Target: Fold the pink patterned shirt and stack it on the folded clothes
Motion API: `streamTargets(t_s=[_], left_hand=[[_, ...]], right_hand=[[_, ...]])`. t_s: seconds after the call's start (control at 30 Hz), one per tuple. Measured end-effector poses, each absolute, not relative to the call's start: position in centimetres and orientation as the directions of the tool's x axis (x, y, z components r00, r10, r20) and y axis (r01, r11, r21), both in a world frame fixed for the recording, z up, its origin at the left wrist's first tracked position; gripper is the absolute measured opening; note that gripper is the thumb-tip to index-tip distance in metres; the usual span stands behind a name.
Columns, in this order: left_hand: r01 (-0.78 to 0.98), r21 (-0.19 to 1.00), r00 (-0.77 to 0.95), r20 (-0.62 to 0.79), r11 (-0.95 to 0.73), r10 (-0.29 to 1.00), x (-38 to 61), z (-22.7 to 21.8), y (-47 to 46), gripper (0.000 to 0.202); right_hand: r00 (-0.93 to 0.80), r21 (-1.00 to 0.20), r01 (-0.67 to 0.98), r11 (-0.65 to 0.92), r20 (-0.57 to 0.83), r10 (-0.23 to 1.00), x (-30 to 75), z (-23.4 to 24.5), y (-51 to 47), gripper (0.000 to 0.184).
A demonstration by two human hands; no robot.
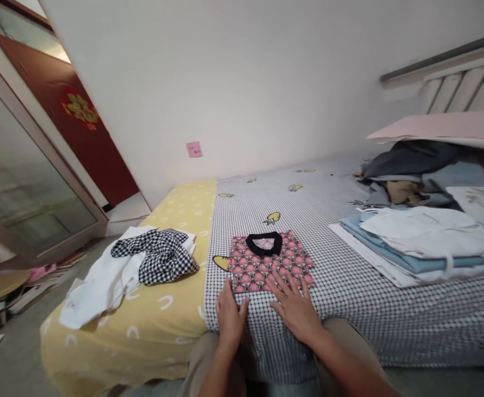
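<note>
A folded pink patterned shirt (pixel 252 267) with a black collar lies flat on the checked bedsheet (pixel 262 201), its collar toward the wall. My right hand (pixel 293 303) rests with fingers spread on the shirt's near right part, holding nothing. At the shirt's near left corner is my left hand (pixel 230 311), its thumb apart from its fingers and nothing visible in it. Whether the left fingertips touch the cloth edge I cannot tell.
On the yellow cover (pixel 184 220) at left lie white clothing (pixel 96 286) and a black-and-white checked garment (pixel 163 256). A stack of folded clothes (pixel 424 237) sits at right. Behind it are dark clothes (pixel 411 160) under a pink board (pixel 444 127). My knees touch the bed's near edge.
</note>
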State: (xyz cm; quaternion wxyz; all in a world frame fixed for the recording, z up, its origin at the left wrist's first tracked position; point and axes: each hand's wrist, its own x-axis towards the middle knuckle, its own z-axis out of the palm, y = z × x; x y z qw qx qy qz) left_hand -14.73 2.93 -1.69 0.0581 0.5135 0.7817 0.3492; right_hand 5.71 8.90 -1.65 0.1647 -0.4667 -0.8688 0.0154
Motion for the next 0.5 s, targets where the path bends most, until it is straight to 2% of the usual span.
streamTargets(t_s=[0.07, 0.13, 0.23, 0.33, 0.4, 0.43, 0.5], left_hand=[[0.689, 0.673, -0.547, 0.238, 0.270, 0.802, -15.1, -1.4, 3.2, 0.059], [0.668, 0.684, -0.569, 0.213, 0.295, 0.794, -15.4, -0.9, 3.5, 0.049], [0.679, 0.648, -0.572, 0.175, 0.344, 0.801, -15.2, 0.1, 4.2, 0.040], [0.690, 0.582, -0.606, 0.139, 0.431, 0.783, -13.9, 1.2, 5.1, 0.046], [0.697, 0.541, -0.619, 0.124, 0.471, 0.775, -13.1, 1.9, 5.5, 0.054], [0.699, 0.525, -0.623, 0.114, 0.486, 0.774, -12.9, 2.2, 5.6, 0.056], [0.689, 0.504, -0.636, 0.073, 0.521, 0.769, -13.1, 2.7, 5.7, 0.057]], right_hand=[[-0.505, -0.194, 0.801, 0.566, 0.291, 0.813, 5.8, -2.1, 8.9, 0.057], [-0.495, -0.203, 0.798, 0.568, 0.317, 0.809, 5.9, -2.2, 9.0, 0.057], [-0.483, -0.220, 0.797, 0.563, 0.329, 0.812, 5.7, -1.9, 9.0, 0.057], [-0.486, -0.296, 0.774, 0.560, 0.290, 0.824, 5.4, -1.0, 9.0, 0.059], [-0.470, -0.445, 0.710, 0.546, 0.277, 0.838, 5.7, -0.7, 8.9, 0.059], [-0.429, -0.566, 0.646, 0.513, 0.287, 0.857, 6.0, -0.8, 8.7, 0.059], [-0.277, -0.836, 0.403, 0.374, 0.278, 0.920, 7.2, -1.6, 7.9, 0.061]])
